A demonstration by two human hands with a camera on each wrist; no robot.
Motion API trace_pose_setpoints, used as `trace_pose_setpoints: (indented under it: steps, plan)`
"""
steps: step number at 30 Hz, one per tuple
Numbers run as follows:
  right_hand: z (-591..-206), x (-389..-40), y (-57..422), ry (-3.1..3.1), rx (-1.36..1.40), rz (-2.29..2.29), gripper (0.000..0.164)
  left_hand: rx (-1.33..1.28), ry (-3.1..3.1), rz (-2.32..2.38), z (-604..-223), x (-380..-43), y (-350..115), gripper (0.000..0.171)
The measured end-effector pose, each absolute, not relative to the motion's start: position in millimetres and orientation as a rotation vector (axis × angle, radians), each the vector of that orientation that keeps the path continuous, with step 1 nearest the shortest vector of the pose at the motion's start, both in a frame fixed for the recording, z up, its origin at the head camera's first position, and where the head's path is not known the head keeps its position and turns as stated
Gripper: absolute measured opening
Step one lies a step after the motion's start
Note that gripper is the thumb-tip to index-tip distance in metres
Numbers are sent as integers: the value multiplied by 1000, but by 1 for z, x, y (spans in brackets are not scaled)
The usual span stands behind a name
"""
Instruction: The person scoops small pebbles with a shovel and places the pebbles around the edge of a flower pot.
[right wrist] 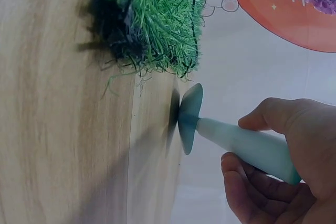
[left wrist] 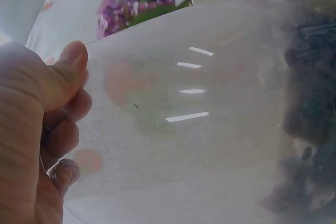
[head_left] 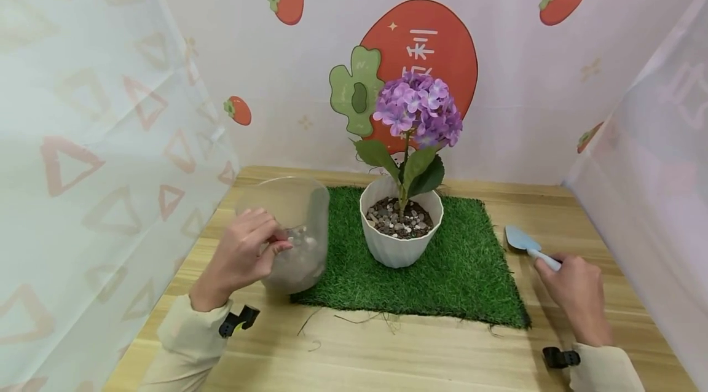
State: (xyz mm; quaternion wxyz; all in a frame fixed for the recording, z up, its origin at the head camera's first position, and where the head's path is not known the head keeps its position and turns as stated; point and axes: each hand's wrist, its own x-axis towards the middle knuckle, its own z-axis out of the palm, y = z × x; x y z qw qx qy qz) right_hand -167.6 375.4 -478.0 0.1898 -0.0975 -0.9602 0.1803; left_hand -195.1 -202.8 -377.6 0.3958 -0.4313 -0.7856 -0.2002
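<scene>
My left hand [head_left: 243, 254] pinches the rim of a clear plastic container [head_left: 306, 201], thumb on one side and fingers curled over the other. Through its cloudy wall, pebbles [head_left: 301, 244] show in the head view; the left wrist view has a dark mass [left wrist: 315, 98] inside at the right. On the right, my right hand [head_left: 575, 290] grips the pale handle of a small light-blue trowel [head_left: 521, 237], its blade low over the wooden table. Between the hands stands a white pot [head_left: 395, 252] with a purple hydrangea [head_left: 420, 106] rooted in soil topped with pebbles.
The pot rests on a green artificial grass mat [head_left: 459, 269], which lies on the wooden table [head_left: 343, 355]. Loose grass strands [head_left: 362, 319] lie along the mat's front edge. Printed cloth walls [head_left: 514, 115] enclose the back and both sides.
</scene>
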Motion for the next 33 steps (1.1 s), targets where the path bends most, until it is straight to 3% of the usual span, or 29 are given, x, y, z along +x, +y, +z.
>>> trace_pose_setpoints:
  steps: [5, 16, 33]
  plan:
    - [-477, -168, 376, -2713, -281, 505, 35, -1183, -1886, -568, -381, -183, -188, 30]
    - [-478, -169, 375, -2726, -295, 529, 35, -1271, -1672, -543, -385, -150, -153, 33]
    - [-478, -170, 377, -2760, -295, 537, 37, -1440, -1534, -438, -415, -140, -118, 25]
